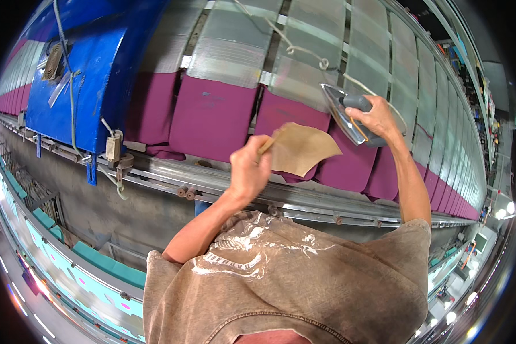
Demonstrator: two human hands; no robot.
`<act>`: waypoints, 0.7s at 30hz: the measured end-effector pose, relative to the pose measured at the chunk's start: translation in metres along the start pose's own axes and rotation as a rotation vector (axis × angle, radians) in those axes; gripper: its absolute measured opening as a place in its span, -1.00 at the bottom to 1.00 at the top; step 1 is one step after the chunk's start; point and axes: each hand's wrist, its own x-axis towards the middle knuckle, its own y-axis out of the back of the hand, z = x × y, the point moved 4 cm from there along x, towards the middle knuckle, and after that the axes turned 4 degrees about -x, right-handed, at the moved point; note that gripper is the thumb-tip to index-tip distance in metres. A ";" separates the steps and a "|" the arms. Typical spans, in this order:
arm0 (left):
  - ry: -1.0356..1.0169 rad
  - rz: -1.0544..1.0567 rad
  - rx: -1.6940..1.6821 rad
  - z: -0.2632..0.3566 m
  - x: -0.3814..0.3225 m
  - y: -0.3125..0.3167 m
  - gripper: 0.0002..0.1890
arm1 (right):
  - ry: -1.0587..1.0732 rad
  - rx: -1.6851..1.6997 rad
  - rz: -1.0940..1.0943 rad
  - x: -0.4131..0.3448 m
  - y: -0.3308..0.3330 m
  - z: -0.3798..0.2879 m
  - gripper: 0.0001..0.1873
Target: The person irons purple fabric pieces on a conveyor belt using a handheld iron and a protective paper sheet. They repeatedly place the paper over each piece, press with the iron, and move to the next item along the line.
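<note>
My left hand (250,165) grips the edge of a thin tan sheet (304,148), perhaps paper. The sheet hangs over the near ends of the purple fabric pieces and hides part of them. To its right, my right hand (376,116) is wrapped around the dark grey handle of an electric clothes iron (348,114). The iron is tilted, its pointed tip towards the far side, above the boards and fabric. A purple fabric piece (213,116) lies flat on a grey board (232,47), left of my left hand. Similar pieces cover the near ends of neighbouring boards.
A pale cord (305,52) runs over the boards towards the iron. On the left a large blue metal housing (79,86) stands over the row, with a switch box (113,146) at its corner. Metal rails (215,182) run along the near edge. Behind me is another line with teal pieces (107,266).
</note>
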 end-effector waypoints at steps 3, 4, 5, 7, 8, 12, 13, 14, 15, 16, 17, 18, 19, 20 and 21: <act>0.430 0.046 -0.130 -0.043 0.020 0.041 -0.83 | 0.018 0.017 -0.046 0.011 -0.031 -0.031 -0.53; 0.435 0.089 -0.178 -0.063 0.027 0.054 -0.82 | 0.035 0.046 -0.051 0.013 -0.040 -0.051 -0.54; 0.438 0.129 -0.226 -0.083 0.035 0.068 -0.81 | 0.067 0.040 -0.051 0.017 -0.051 -0.069 -0.53; 0.478 0.199 -0.249 -0.106 0.055 0.100 -0.77 | 0.134 0.023 -0.069 0.025 -0.070 -0.109 -0.50; 0.490 0.192 -0.236 -0.119 0.063 0.116 -0.77 | 0.162 0.023 -0.059 0.031 -0.084 -0.122 -0.49; 0.532 0.157 -0.151 -0.158 0.089 0.156 -0.76 | 0.180 -0.087 -0.061 0.053 -0.133 -0.195 -0.49; 0.557 0.146 -0.137 -0.163 0.092 0.160 -0.76 | 0.163 -0.139 -0.075 0.059 -0.145 -0.208 -0.49; 0.582 0.135 -0.122 -0.168 0.095 0.163 -0.76 | 0.140 -0.146 -0.102 0.065 -0.156 -0.222 -0.49; 0.609 0.118 -0.109 -0.170 0.097 0.162 -0.76 | 0.110 -0.153 -0.128 0.069 -0.165 -0.232 -0.48; 0.601 0.118 -0.152 -0.170 0.098 0.161 -0.75 | 0.091 -0.209 -0.107 0.072 -0.173 -0.241 -0.47; 0.585 0.113 -0.164 -0.170 0.099 0.161 -0.74 | 0.079 -0.225 -0.103 0.074 -0.179 -0.246 -0.46; 0.574 0.109 -0.173 -0.172 0.097 0.161 -0.74 | 0.066 -0.239 -0.105 0.074 -0.184 -0.254 -0.45; 0.564 0.106 -0.181 -0.173 0.096 0.161 -0.74 | 0.055 -0.254 -0.108 0.073 -0.188 -0.263 -0.45; 0.580 0.076 -0.185 -0.176 0.097 0.161 -0.70 | 0.030 -0.242 -0.154 0.072 -0.184 -0.270 -0.45; 0.576 0.061 -0.196 -0.173 0.097 0.162 -0.70 | 0.019 -0.242 -0.174 0.072 -0.186 -0.271 -0.42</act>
